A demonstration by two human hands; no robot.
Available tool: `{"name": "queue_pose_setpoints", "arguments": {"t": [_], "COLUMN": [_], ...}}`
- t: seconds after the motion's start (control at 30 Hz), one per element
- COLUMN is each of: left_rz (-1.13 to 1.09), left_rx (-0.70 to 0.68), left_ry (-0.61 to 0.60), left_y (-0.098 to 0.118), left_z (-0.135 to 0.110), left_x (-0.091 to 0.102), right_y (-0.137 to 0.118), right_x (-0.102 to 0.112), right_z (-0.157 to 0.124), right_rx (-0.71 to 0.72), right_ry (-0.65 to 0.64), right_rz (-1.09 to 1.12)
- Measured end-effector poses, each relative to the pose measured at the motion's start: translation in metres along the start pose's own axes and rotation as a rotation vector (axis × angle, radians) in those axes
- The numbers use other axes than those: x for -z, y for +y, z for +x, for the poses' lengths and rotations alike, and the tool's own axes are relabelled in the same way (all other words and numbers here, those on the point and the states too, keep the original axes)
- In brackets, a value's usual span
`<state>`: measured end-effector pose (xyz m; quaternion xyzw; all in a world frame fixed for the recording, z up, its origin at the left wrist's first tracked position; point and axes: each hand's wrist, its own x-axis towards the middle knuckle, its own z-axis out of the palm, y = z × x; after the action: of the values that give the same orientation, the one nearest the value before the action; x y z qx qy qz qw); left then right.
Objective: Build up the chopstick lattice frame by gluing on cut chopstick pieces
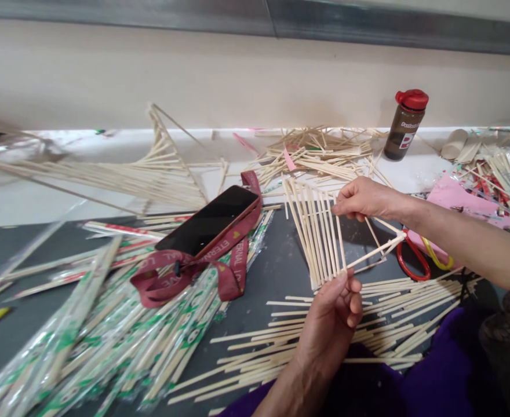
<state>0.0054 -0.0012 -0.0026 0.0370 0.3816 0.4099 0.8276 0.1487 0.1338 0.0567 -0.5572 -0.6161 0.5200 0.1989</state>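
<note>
Slatted stick frame [328, 233], one: right of centre, between both hands. Left hand [331, 307]: fingers curled, thumb and finger clamped on the frame's lower right corner; forearm from bottom edge. Right hand [363, 198]: fingertips pinching its upper right side; forearm slanting from right edge.

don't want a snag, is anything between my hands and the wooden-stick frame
Nothing visible: the left hand pinches the wooden-stick frame at its near edge, and the right hand at its far edge.
</note>
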Motion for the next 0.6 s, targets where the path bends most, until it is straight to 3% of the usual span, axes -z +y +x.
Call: {"name": "queue_pose_setpoints", "arguments": {"t": [0.6], "left_rz": [0.001], "left_rx": [0.007], "left_ry": [0.016], "left_y": [-0.0014], "left_z": [-0.0014], "left_x": [-0.0004], "right_y": [-0.0021], "right_x": [0.0016], "right_z": [-0.0001], "right_rx": [0.009], "right_ry": [-0.111], "right_rz": [-0.113]}}
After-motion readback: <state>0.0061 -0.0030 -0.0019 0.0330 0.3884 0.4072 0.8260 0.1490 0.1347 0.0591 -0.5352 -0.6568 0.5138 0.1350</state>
